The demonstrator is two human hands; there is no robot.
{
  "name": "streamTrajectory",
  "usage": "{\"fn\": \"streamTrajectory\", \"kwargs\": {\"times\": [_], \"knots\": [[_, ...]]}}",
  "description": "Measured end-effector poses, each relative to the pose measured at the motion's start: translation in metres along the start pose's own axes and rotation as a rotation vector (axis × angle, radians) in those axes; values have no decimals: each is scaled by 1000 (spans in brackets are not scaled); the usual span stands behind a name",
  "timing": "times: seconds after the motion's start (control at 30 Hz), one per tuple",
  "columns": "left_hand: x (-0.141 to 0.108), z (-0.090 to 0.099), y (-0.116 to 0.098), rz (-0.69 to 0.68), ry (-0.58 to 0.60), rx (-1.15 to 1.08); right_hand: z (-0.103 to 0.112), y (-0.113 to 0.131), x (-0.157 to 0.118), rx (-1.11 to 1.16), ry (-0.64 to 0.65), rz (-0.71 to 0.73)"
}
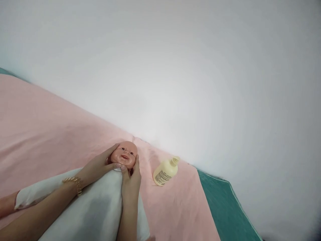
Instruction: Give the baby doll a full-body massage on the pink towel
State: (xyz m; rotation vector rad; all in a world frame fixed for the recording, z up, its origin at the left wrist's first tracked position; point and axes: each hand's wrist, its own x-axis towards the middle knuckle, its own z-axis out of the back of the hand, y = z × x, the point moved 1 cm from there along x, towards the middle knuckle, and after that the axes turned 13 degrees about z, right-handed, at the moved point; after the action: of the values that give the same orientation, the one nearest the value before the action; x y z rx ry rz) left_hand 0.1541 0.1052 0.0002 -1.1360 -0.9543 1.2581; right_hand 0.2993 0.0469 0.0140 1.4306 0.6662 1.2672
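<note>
A baby doll in a pale whitish garment lies on its back on a pink cloth, face up. My left hand, with a gold twisted bracelet on its wrist, cups one side of the doll's head. On the other side, my right hand cups the head too. Both thumbs meet under the doll's chin at the garment's neckline. The fingertips behind the head are partly hidden. One doll arm sticks out of a sleeve at the lower left.
To the right of the doll, a pale yellow pump bottle with a printed label is on the pink cloth. A green surface shows past the cloth's right edge. Behind everything rises a plain whitish wall.
</note>
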Motion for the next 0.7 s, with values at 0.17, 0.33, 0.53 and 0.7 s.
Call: {"fn": "streamTrajectory", "kwargs": {"times": [0.17, 0.33, 0.53, 0.7], "knots": [[7, 2, 12, 21, 56, 53, 3, 7, -1, -10, 38, -17], [-1, 4, 5, -16, 10, 95, 7, 3, 0, -55, 60, 0], [-8, 7, -4, -30, 39, 108, 12, 7, 1, -56, 89, 19], [-11, 8, -9, -29, 22, 117, 13, 12, 0, -53, 92, -5]]}}
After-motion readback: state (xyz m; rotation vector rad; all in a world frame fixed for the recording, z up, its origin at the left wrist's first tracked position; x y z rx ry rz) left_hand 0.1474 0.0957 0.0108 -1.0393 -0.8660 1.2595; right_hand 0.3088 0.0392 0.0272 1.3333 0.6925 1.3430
